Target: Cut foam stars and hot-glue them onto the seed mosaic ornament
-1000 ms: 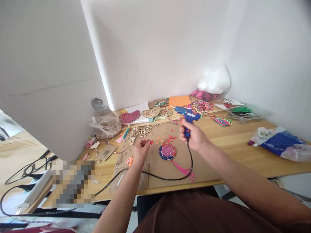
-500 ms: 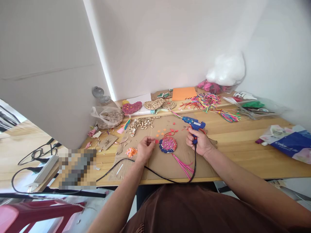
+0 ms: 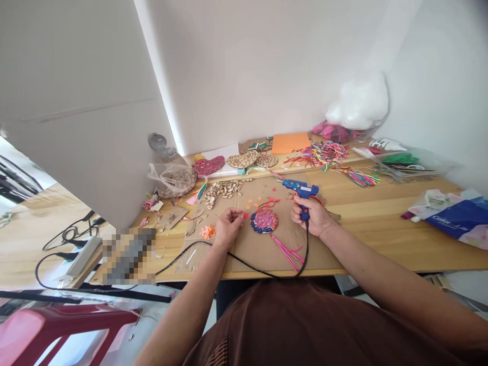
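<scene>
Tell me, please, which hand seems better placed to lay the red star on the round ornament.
Left, I think: the left hand pinches the red star close beside the round ornament, while the right hand is occupied with the blue glue gun.

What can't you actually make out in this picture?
All in the head view:
- Red star: partly hidden by the left hand.
- Glue gun: handle partly covered by the right hand; any glue at its tip, too small.
- Dark object: pixelated.
- Red stool: cut off by the left and bottom edges.
</scene>
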### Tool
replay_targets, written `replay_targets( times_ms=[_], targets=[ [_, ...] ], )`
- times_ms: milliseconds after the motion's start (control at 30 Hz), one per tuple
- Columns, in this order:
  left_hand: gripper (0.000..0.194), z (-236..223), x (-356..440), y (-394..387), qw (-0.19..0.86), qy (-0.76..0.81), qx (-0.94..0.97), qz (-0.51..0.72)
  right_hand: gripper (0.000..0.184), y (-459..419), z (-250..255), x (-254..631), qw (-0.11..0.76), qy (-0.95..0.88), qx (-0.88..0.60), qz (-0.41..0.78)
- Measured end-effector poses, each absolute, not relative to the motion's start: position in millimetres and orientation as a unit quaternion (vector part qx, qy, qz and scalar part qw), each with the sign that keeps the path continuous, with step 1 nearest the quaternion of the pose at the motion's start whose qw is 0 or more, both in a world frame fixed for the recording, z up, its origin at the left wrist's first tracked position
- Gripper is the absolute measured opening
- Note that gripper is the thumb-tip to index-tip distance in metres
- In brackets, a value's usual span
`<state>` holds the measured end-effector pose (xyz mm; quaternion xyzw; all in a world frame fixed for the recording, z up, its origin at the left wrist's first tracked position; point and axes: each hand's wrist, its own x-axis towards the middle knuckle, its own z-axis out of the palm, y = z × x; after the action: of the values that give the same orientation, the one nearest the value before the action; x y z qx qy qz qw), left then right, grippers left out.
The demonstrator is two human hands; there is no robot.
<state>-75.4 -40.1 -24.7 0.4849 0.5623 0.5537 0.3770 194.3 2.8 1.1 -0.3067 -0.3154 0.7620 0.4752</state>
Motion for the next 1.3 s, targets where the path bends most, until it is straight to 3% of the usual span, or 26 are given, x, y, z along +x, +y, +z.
replay_targets(
  times_ms=[1300],
  targets=[
    [0.034,-26.3,-77.1,-39.2,0.408,0.553,0.478,0.548,0.016,2.3,0.4,196.5,0.484,-0.281,-0.259,0.787]
  ],
)
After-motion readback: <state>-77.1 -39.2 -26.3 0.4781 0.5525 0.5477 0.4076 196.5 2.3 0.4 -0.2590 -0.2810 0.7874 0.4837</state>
